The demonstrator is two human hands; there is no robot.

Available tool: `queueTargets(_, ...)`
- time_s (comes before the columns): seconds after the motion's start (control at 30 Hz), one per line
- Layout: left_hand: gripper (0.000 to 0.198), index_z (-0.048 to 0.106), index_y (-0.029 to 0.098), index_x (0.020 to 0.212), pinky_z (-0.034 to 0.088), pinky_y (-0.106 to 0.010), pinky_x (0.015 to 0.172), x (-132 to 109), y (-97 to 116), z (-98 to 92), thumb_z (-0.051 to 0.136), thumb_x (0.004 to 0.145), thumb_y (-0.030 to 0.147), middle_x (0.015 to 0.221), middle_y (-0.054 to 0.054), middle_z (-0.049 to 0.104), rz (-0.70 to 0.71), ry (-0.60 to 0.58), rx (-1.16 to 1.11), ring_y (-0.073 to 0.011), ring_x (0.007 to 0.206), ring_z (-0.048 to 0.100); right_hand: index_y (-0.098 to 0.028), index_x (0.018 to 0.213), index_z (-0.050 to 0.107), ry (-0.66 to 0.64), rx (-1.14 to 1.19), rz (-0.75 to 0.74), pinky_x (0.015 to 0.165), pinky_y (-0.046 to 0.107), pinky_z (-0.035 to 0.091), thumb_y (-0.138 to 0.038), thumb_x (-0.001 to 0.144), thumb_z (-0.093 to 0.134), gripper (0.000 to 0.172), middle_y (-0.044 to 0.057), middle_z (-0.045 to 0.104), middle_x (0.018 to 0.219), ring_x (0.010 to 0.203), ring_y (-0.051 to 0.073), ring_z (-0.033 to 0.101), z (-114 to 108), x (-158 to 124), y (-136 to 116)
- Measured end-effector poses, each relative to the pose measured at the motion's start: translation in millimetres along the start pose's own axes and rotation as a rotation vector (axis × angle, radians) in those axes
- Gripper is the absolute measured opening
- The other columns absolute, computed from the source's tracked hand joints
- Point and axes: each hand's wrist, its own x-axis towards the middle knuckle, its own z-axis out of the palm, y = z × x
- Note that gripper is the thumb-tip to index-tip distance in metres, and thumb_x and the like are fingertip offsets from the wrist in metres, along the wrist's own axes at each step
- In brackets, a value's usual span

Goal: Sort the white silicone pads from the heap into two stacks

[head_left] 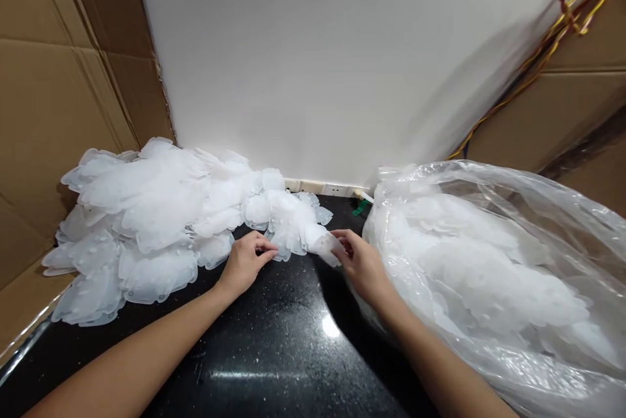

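Thin, translucent white plastic pieces (161, 196) lie in a large heap at the left, thinning out to a smaller overlapping cluster (288, 216) near the middle. My left hand (247, 263) is at the near edge of that cluster, thumb and fingertips pinched together; whether a piece is between them is too small to tell. In my right hand (359, 261), one translucent piece (325, 247) is gripped between thumb and fingers at the cluster's right end. Beside my right hand stands an open clear plastic bag (489, 177) holding many similar white pieces (499, 281).
A glossy black tabletop (264, 340) lies beneath. Behind is a pale wall (317, 66) with a socket strip (313, 187) and a green tag (360, 207). Cardboard (44, 92) stands at the left and right; twisted red-yellow wires (542, 49) hang at the upper right.
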Motion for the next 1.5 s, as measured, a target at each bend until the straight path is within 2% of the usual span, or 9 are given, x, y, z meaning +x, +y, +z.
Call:
queueTargets(0.1,0.018,0.068,0.017,0.082,0.051,-0.032,0.072,0,7,-5.1,0.069,0.067,0.028,0.084,-0.003,0.064,-0.154,0.009,-0.253,-0.0181,0.073,0.063,-0.021,0.098,0.063,-0.156,0.354,0.134,0.070,0.036,0.051,-0.044,0.081,0.062,0.029,0.005,0.066,0.083,0.073,0.020,0.062,-1,-7,-12)
queueTargets(0.2,0.060,0.058,0.020,0.118,0.050,-0.029,0.068,-1,16,-15.0,0.070,0.060,0.021,0.096,-0.002,0.066,-0.337,-0.211,-0.435,-0.0172,0.076,0.065,-0.018,0.097,0.065,-0.388,0.567,0.278,0.065,0.032,0.050,-0.049,0.072,0.073,0.041,0.002,0.067,0.076,0.065,0.017,0.061,8,-9,-10)
queueTargets(0.27,0.064,0.055,0.020,0.123,0.050,-0.029,0.073,-1,20,-20.7,0.068,0.061,0.019,0.096,-0.003,0.069,-0.385,-0.363,-0.410,-0.0190,0.083,0.066,-0.018,0.097,0.068,-0.464,0.575,0.315,0.067,0.033,0.051,-0.052,0.068,0.076,0.045,0.002,0.069,0.077,0.067,0.017,0.062,16,-9,-5)
queueTargets(0.47,0.042,0.067,0.020,0.117,0.048,-0.032,0.078,0,22,-22.6,0.061,0.080,0.040,0.095,-0.006,0.075,-0.317,-0.426,-0.201,-0.0232,0.088,0.066,-0.020,0.095,0.071,-0.449,0.648,0.372,0.076,0.038,0.054,-0.060,0.073,0.068,0.046,0.002,0.072,0.081,0.073,0.019,0.067,19,-9,-1)
queueTargets(0.63,0.034,0.076,0.022,0.101,0.048,-0.030,0.073,5,22,-22.9,0.065,0.077,0.044,0.094,-0.005,0.076,-0.273,-0.479,-0.152,-0.0223,0.081,0.065,-0.019,0.100,0.070,-0.454,0.620,0.344,0.078,0.037,0.054,-0.053,0.072,0.073,0.043,0.003,0.073,0.083,0.076,0.019,0.068,15,-9,4)
queueTargets(0.83,0.031,0.077,0.024,0.102,0.047,-0.028,0.072,6,18,-24.5,0.063,0.080,0.042,0.094,-0.005,0.076,-0.289,-0.509,-0.131,-0.0216,0.082,0.065,-0.022,0.095,0.071,-0.144,0.432,0.107,0.084,0.036,0.052,-0.042,0.082,0.066,0.025,0.005,0.075,0.095,0.090,0.022,0.068,0,-13,-7)
queueTargets(1.0,0.031,0.077,0.021,0.093,0.048,-0.029,0.073,6,19,-22.2,0.063,0.079,0.045,0.091,-0.004,0.076,-0.300,-0.462,-0.145,-0.0222,0.082,0.065,-0.023,0.090,0.075,-0.460,0.166,0.003,0.076,0.035,0.051,-0.038,0.088,0.060,0.021,0.004,0.076,0.090,0.083,0.022,0.068,-12,-15,-19)
queueTargets(1.3,0.036,0.075,0.019,0.094,0.046,-0.029,0.071,7,19,-20.7,0.059,0.082,0.049,0.087,-0.004,0.074,-0.311,-0.482,-0.102,-0.0209,0.078,0.063,-0.020,0.102,0.072,-0.386,-0.055,0.006,0.080,0.035,0.048,-0.024,0.093,0.046,0.027,0.007,0.061,0.092,0.085,0.020,0.061,-3,-10,1)
queueTargets(1.5,0.036,0.073,0.019,0.100,0.047,-0.031,0.075,8,17,-22.0,0.060,0.083,0.047,0.094,-0.006,0.074,-0.322,-0.516,-0.092,-0.0220,0.083,0.064,-0.020,0.083,0.062,-0.429,0.032,0.029,0.072,0.031,0.046,-0.030,0.077,0.072,0.015,0.003,0.058,0.088,0.078,0.017,0.055,4,-14,0)
